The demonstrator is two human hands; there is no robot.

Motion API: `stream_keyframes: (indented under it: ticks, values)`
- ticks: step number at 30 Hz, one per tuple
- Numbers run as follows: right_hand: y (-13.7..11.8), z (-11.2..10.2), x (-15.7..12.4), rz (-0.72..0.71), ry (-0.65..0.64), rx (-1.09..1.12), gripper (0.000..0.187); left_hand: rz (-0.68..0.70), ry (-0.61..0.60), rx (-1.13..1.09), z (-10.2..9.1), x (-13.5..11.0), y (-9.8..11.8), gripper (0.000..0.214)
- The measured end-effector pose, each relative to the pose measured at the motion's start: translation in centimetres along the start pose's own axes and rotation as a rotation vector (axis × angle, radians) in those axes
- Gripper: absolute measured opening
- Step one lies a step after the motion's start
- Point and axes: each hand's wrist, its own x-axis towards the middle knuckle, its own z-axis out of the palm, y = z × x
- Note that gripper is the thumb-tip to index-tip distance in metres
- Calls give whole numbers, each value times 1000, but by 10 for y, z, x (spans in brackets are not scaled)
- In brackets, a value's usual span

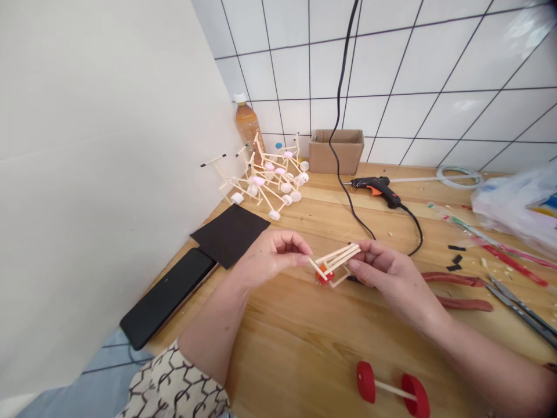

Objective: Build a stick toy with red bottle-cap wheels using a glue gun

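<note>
My left hand (pixel 270 258) and right hand (pixel 387 273) face each other, their fingertips (pixel 304 247) pinching opposite ends of the stick frame (pixel 335 258). My left forearm (pixel 213 331) and right forearm (pixel 483 366) angle inward from below.

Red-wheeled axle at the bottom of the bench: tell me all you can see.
The axle is a pale wooden stick joining two round red discs, probably plastic caps, one at each end. It lies on the wooden bench, the discs standing on edge. Nothing else visibly touches it.
</note>
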Motion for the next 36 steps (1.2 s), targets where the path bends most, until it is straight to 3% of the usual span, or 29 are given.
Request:
stream_keyframes:
  ticks: [16, 36]
  values:
    - [2, 2, 2, -10, -6, -58, 20, -5, 38, 3, 2, -1, 0, 8]
    - [2, 1, 1, 1, 0, -86, 24, 15, 4, -5, 0, 2, -3, 11]
